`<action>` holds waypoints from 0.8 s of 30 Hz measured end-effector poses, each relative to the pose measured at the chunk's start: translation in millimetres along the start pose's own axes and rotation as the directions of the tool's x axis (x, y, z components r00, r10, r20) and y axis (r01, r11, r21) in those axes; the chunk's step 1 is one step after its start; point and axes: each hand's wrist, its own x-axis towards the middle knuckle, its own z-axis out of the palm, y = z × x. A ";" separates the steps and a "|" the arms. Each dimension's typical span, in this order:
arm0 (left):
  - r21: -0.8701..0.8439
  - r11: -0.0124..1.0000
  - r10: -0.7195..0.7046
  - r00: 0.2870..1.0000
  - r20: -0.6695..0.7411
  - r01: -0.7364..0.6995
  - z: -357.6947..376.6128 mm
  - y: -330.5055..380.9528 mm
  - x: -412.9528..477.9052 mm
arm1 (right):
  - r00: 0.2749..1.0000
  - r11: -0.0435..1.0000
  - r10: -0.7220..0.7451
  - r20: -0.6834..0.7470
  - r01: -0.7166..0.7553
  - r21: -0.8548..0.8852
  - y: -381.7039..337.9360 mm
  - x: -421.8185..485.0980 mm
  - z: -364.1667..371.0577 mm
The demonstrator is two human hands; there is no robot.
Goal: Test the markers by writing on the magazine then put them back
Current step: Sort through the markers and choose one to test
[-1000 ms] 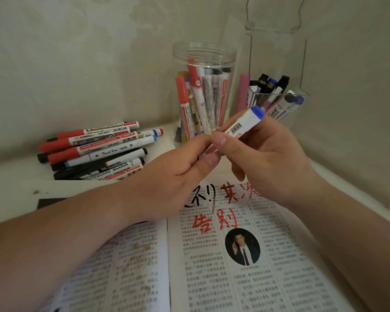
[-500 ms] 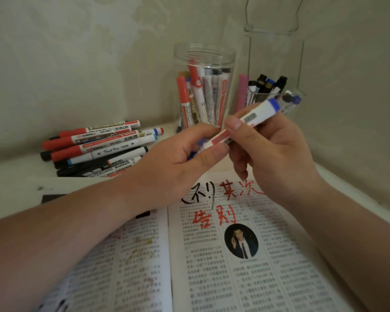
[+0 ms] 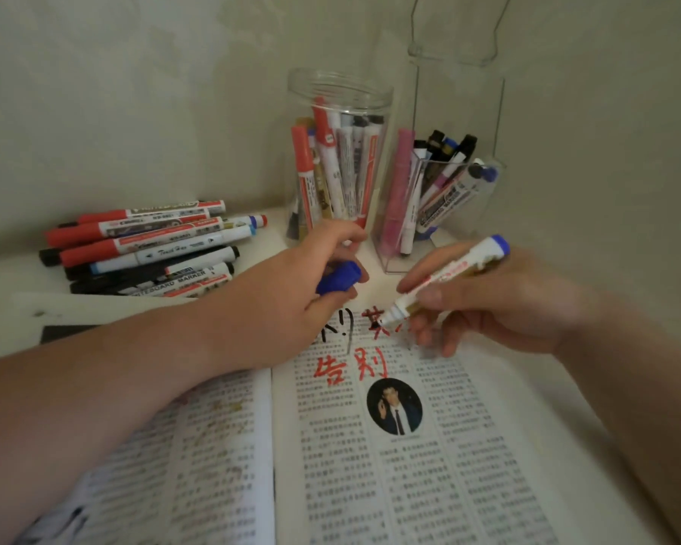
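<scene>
Over the magazine (image 3: pixel 468 466), a marker (image 3: pixel 455 271) is gripped in the right hand (image 3: pixel 500 308), cap (image 3: pixel 337 279) in left hand (image 3: pixel 288 304) — light strokes advised.

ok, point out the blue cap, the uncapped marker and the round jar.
blue cap (image 3: pixel 338 278), head view, its exposed side.
uncapped marker (image 3: pixel 451 272), head view, middle of the barrel.
round jar (image 3: pixel 341 90), head view, bare upper wall.
</scene>
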 end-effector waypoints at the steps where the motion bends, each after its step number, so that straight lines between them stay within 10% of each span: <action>1: 0.006 1.000 -0.004 1.000 -0.027 0.004 0.6 -0.6 0.4 | 0.999 1.000 -0.021 -0.038 0.021 -0.001 8.2 0.1 1.3; 24: 0.262 0.948 0.179 0.983 0.039 -0.183 -1.0 -5.4 5.7 | 0.953 0.882 -0.119 -0.278 -0.027 -0.470 12.7 -0.7 12.4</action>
